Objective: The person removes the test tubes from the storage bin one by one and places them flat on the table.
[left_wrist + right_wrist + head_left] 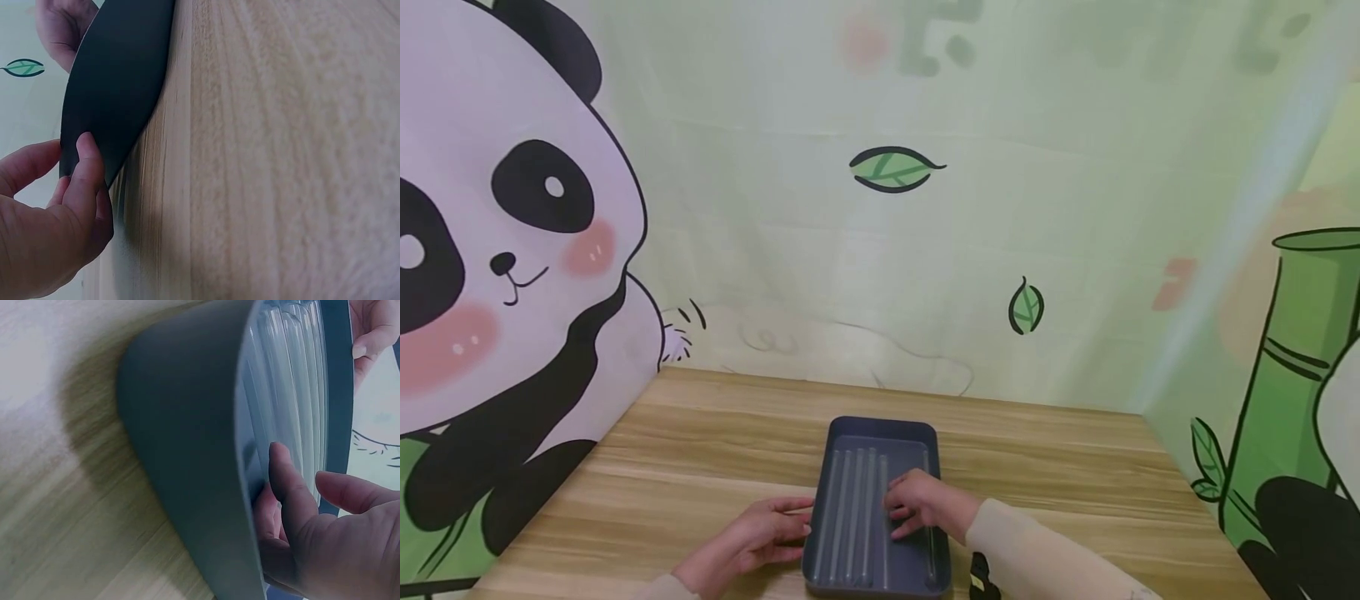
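Note:
A dark blue tray (pixel 880 427) lies on the wooden table in the head view. Inside it, several long clear tubes (pixel 842 517) lie side by side at the left, and one more clear tube (pixel 931 550) runs along the right wall. My left hand (pixel 767 533) touches the tray's left wall from outside, fingertips at the rim. Over the tray's middle, my right hand (pixel 913 504) reaches in with slightly bent, spread fingers, right at the rightmost tube of the group. The right wrist view shows thumb and index fingertip (pixel 279 453) apart in front of the tubes (pixel 294 375).
The wooden table (pixel 737 450) extends to both sides of the tray and behind it. A pale green backdrop (pixel 790 250) with a printed panda (pixel 535 275) rises at the table's far edge. A small black-and-yellow item (pixel 981 575) shows beside the right sleeve.

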Tool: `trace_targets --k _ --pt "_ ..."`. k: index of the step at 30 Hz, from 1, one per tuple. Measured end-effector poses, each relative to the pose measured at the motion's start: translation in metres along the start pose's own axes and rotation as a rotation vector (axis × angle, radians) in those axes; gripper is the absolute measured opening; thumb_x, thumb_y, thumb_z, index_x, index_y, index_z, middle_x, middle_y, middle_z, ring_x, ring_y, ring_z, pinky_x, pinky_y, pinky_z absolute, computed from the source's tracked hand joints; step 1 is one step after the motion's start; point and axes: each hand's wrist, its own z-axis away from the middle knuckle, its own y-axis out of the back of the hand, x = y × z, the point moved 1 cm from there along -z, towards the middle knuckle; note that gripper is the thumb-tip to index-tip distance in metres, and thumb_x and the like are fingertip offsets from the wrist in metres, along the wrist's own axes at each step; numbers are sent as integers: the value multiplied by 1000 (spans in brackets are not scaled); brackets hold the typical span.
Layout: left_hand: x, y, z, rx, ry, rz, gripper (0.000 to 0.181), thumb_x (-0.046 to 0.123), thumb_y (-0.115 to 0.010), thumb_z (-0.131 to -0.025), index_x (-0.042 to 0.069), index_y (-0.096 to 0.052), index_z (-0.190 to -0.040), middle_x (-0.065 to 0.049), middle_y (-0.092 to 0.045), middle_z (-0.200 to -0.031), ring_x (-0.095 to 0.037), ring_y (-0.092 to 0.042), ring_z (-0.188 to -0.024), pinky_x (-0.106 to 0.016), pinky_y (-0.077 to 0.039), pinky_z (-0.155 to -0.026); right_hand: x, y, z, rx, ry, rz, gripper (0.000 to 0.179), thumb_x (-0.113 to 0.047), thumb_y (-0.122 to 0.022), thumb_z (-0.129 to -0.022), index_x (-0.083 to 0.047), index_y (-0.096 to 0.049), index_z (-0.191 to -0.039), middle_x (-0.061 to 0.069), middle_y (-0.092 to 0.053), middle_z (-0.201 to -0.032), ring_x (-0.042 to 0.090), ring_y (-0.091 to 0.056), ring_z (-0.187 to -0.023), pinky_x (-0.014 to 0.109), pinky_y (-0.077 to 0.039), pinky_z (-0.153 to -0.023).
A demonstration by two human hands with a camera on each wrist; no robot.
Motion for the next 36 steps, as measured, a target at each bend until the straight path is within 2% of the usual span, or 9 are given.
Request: trace_targets --k 6,10,20,29,33,36 --pt "-1 1 -1 -6 7 9 62 -5 -62 -92 -14 -38 -148 -18 -71 -126 -9 -68 -87 -29 -60 -76 -1 -1 -1 5 -3 -13 50 9 -57 -91 15 -46 -140 40 -52 -136 35 -62 -105 54 -60 -94" --pt "-1 2 -2 -1 2 7 62 -5 -62 -92 -14 -38 -148 -20 -71 -128 -9 -68 -87 -29 -60 -76 -3 -3 -2 16 -12 -13 50 10 -58 -91 15 -46 -140 39 -52 -134 34 -62 -102 54 -59 -95" --pt "-2 2 -4 0 3 7 62 -6 -62 -92 -14 -38 -148 -21 -70 -128 -10 -69 -87 -30 -60 -76 -3 -7 -3 32 7 -36 54 12 -58 -90 16 -43 -141 42 -49 -133 44 -60 -114 56 -58 -97" --pt "-1 1 -5 7 5 4 61 -5 -62 -92 -14 -39 -147 -18 -72 -124 -10 -68 -86 -30 -59 -75 -1 -10 -5 62 15 -16 55 11 -61 -88 15 -43 -141 39 -53 -128 39 -62 -106 51 -62 -91" --pt "-2 2 -5 3 6 4 60 -5 -62 -92 -14 -40 -147 -14 -74 -121 -10 -67 -86 -30 -59 -75 -1 -11 -6 76 7 7 51 10 -63 -88 13 -47 -136 35 -57 -122 35 -63 -99 48 -63 -87" --pt "-1 1 -5 0 6 4 60 -5 -62 -92 -14 -39 -147 -14 -74 -121 -10 -67 -86 -30 -59 -75 -1 -11 -6 85 4 23 47 10 -65 -88 11 -49 -132 34 -59 -123 36 -65 -101 45 -64 -82"
